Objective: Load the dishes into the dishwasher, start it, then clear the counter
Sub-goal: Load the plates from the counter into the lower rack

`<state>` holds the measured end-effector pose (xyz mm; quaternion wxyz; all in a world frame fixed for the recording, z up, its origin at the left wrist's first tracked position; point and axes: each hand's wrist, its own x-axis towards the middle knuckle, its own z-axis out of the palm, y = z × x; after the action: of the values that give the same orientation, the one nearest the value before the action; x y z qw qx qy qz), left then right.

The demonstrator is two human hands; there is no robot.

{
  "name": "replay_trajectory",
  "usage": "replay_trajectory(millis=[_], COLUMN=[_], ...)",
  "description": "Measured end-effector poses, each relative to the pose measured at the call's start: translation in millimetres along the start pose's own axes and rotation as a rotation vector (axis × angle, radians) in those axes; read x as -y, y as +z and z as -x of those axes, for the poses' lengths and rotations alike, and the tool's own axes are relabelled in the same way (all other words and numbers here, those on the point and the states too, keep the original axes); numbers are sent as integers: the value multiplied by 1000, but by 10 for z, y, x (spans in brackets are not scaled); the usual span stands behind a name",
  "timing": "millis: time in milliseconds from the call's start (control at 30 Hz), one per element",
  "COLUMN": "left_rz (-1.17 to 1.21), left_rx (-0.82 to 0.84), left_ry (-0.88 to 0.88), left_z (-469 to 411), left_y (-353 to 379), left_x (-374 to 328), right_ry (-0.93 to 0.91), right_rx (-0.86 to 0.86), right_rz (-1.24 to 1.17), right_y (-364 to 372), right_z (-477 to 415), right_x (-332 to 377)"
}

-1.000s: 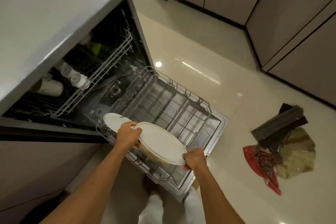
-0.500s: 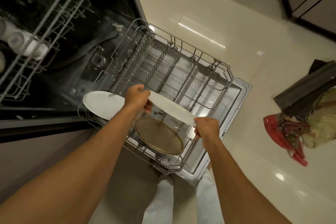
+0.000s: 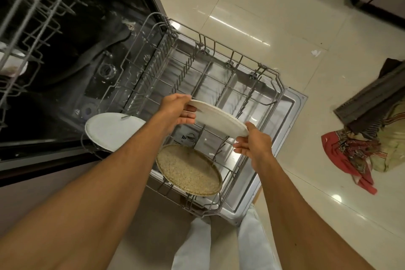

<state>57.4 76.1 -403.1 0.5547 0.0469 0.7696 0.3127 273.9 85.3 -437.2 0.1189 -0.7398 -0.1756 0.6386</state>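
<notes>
1. The left hand (image 3: 177,112) pinches one rim of a white plate (image 3: 219,118), thumb on top and fingers curled beneath. The right hand (image 3: 252,142) grips the opposite rim, thumb on the edge and fingers under it.
2. Held between the two hands, the white plate hangs over the middle of the lower rack (image 3: 275,85), tilted and seen almost edge-on.
3. The lower rack is pulled right out and sits on the lowered dishwasher door (image 3: 294,114).
4. A second white plate (image 3: 111,131) leans at the rack's near left corner, partly hidden by the left forearm.
5. A speckled tan plate (image 3: 188,171) stands tilted among the tines at the rack's near edge, just under the held plate and apart from it.
6. Above and to the left of the lower rack, the upper rack (image 3: 39,17) juts from the dark tub. Something white sits in it, too blurred to name.
7. Well to the right of the lower rack, a heap of red and yellow cloth (image 3: 359,155) lies on the pale tiled floor (image 3: 252,17). A grey ridged object (image 3: 372,96) touches its far side.
</notes>
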Motion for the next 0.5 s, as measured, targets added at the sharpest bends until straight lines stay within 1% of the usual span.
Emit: replay_trajectory(millis=[200, 400, 500], left_rz=[-102, -165, -183], left_rx=[21, 65, 56], left_ry=[9, 34, 44], left_z=[-202, -245, -157], left_y=[164, 245, 211], left_x=[110, 119, 77], right_ry=[29, 33, 7], right_rx=[76, 48, 14], right_rz=[-1, 35, 56], right_y=[55, 47, 20], right_z=[-133, -227, -202], right_x=[37, 39, 81])
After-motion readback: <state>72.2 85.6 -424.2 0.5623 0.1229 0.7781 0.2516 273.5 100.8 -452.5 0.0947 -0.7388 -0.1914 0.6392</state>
